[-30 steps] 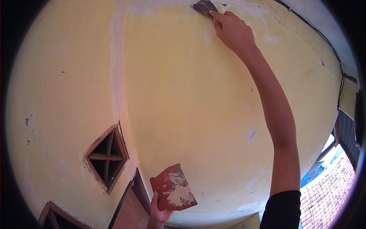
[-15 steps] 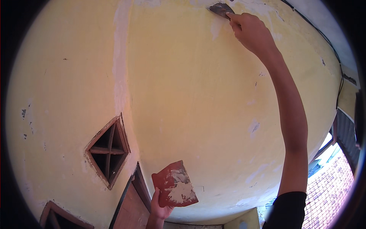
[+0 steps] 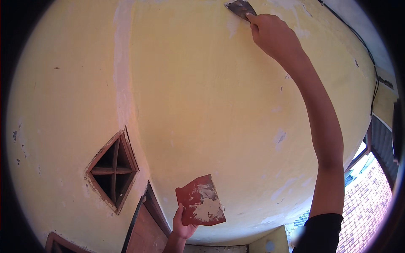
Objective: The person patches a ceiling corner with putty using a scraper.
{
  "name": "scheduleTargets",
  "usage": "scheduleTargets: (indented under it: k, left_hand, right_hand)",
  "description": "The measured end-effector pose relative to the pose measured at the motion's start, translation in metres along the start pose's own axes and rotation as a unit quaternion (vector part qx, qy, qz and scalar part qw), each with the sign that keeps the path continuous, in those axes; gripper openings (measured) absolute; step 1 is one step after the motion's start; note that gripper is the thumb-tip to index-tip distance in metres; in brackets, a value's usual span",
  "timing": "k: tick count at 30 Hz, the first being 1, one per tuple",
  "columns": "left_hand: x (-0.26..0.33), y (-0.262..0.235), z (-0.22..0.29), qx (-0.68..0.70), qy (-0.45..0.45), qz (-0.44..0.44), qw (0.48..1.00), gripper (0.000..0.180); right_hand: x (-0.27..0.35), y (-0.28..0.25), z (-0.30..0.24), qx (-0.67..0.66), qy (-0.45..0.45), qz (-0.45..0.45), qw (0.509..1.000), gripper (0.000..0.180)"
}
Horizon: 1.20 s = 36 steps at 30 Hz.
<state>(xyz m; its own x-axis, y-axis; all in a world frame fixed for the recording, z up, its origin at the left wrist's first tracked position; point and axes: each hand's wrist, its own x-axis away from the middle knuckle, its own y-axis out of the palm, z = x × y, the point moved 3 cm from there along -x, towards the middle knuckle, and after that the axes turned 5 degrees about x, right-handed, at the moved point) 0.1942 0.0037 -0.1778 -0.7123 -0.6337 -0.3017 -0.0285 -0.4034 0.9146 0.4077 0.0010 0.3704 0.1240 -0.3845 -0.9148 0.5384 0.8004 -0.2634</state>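
High on the yellow wall (image 3: 202, 105), my right hand (image 3: 276, 36) grips a putty knife (image 3: 241, 8), its dark blade flat against or very near the surface at the top of the view. The arm is stretched far upward. Low in the middle, my left hand (image 3: 183, 225) is closed on the lower left edge of a reddish-brown board (image 3: 194, 198). Whitish putty (image 3: 208, 210) is smeared over the board's right part. Pale filler patches show on the wall around the knife, and the knife's handle is mostly hidden in my fist.
A pale filled strip (image 3: 122, 63) runs down the wall at the left. Below it are a diamond-shaped wooden vent (image 3: 113, 170) and a brown door (image 3: 147, 232). A black cable (image 3: 358, 36) hangs along the upper right; a tiled roof (image 3: 365, 206) shows outside.
The view has shifted slightly, so the wall and vent sit further left. The putty knife has moved a little left and up in the picture; the board appears slightly further right.
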Motion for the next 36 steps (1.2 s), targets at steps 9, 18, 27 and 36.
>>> scheduleTargets:
  k: [9,18,27,36]
  left_hand:
    - [0.0,0.002,-0.003,0.017,-0.002,-0.004,1.0,0.058]
    - [-0.045,-0.026,0.009,0.041,-0.009,-0.014,0.999,0.059]
    - [-0.032,-0.031,0.037,0.035,0.006,-0.008,0.999,0.059]
    - [-0.006,-0.037,0.03,0.049,-0.029,-0.012,0.998,0.058]
  right_hand:
    - [-0.025,-0.052,-0.048,-0.11,-0.041,0.059,0.991,0.033]
    - [-0.024,0.032,-0.058,-0.069,-0.015,0.042,0.997,0.031]
    - [0.01,0.015,-0.015,-0.17,0.047,-0.048,0.983,0.031]
    - [-0.047,-0.007,-0.126,-0.013,-0.007,-0.02,1.0,0.034]
